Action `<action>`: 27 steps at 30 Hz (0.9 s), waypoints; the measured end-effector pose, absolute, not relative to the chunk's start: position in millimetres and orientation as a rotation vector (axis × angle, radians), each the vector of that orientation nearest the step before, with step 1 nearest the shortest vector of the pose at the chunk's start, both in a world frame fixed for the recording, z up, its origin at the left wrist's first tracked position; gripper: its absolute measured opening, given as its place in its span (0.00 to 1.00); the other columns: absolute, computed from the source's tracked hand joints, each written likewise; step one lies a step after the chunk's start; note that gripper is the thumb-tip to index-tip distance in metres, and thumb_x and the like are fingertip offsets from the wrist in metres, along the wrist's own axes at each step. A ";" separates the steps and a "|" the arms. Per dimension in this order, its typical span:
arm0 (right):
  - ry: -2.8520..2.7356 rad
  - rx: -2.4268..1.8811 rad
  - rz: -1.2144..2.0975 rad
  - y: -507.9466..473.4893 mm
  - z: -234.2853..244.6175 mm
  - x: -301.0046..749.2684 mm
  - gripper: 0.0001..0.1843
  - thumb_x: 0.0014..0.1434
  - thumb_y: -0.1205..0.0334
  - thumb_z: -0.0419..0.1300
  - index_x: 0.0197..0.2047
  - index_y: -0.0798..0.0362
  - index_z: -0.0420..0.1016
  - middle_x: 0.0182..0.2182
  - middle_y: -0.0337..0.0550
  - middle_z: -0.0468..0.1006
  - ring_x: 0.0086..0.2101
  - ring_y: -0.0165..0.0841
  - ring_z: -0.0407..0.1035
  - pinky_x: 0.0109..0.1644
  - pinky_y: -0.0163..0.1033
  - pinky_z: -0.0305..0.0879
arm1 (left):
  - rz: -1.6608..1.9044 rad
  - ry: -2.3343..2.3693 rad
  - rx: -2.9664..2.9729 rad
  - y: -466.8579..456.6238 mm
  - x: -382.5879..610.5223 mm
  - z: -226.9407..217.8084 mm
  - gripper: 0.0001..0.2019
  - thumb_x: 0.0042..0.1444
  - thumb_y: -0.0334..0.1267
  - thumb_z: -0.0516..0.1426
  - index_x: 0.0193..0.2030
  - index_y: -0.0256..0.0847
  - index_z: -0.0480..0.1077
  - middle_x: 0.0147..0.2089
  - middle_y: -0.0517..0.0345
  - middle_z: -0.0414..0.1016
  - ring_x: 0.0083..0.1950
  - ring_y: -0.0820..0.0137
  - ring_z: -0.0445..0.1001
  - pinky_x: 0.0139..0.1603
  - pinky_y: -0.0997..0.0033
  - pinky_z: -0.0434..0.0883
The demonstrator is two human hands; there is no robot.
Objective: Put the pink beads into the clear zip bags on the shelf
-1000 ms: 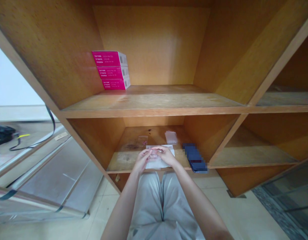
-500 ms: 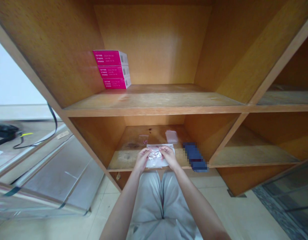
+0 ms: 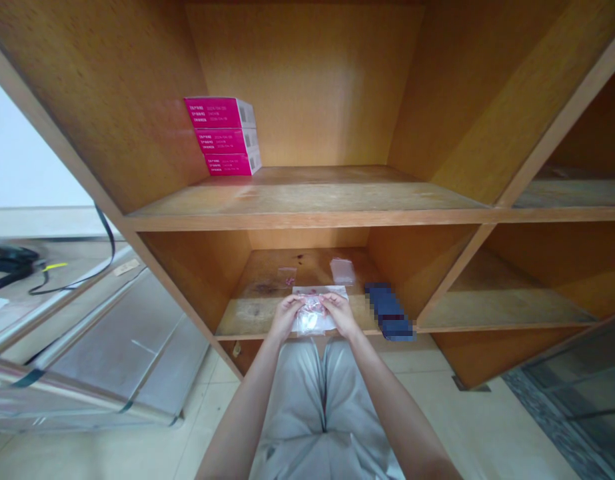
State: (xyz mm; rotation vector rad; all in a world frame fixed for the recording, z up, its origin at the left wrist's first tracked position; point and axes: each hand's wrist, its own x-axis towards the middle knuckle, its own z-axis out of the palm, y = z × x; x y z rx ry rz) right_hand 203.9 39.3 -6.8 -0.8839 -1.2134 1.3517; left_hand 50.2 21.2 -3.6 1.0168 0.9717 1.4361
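Note:
My left hand (image 3: 285, 316) and my right hand (image 3: 340, 312) are closed on the two sides of a small clear plastic bag (image 3: 311, 318) with something pinkish inside. They hold it just above the front of the lower wooden shelf (image 3: 247, 320). Under the bag lies a white sheet or flat packet (image 3: 320, 291). Two more small clear bags (image 3: 342, 271) (image 3: 287, 275) lie further back on the same shelf. A dark blue flat object (image 3: 388, 311) rests right of my right hand.
Three pink boxes (image 3: 223, 136) are stacked at the back left of the upper shelf (image 3: 312, 200). Open wooden compartments (image 3: 512, 300) stand to the right. Left of the cabinet lie plastic-wrapped panels (image 3: 102, 353) and black cables (image 3: 12, 260) on the floor.
My hands have drawn slightly toward me and apart, and the clear bag is now lifted and stretched between them. The view has tilted a little.

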 end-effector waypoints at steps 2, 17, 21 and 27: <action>-1.217 -0.871 1.347 38.6 -7.3 204.3 0.14 0.45 0.51 0.60 0.26 0.54 0.70 0.19 0.35 0.68 0.19 0.25 0.58 0.24 0.31 0.55 | 1.440 0.980 1.028 20.9 50.7 -2.8 0.07 0.41 0.37 0.61 0.27 0.38 0.71 0.27 0.60 0.72 0.28 0.74 0.68 0.31 0.76 0.63; -1.301 -0.907 1.342 36.5 -7.5 204.8 0.10 0.46 0.54 0.57 0.24 0.53 0.67 0.17 0.33 0.65 0.17 0.24 0.56 0.21 0.31 0.53 | 1.252 0.980 1.159 20.5 49.9 -3.8 0.10 0.44 0.41 0.60 0.29 0.35 0.71 0.26 0.55 0.74 0.27 0.71 0.71 0.32 0.73 0.67; -1.367 -0.914 1.362 34.6 -4.0 204.1 0.11 0.46 0.53 0.59 0.25 0.53 0.68 0.17 0.33 0.65 0.17 0.24 0.56 0.21 0.30 0.54 | 1.235 0.991 1.134 21.8 50.3 -6.3 0.11 0.43 0.42 0.61 0.30 0.35 0.71 0.25 0.55 0.74 0.26 0.71 0.71 0.32 0.72 0.68; -1.421 -0.918 1.352 35.2 -4.4 203.4 0.12 0.44 0.53 0.60 0.25 0.54 0.68 0.19 0.35 0.67 0.19 0.24 0.57 0.20 0.29 0.53 | 1.237 0.996 1.159 22.5 50.2 -8.0 0.12 0.43 0.44 0.61 0.28 0.35 0.70 0.23 0.56 0.73 0.24 0.73 0.70 0.30 0.74 0.67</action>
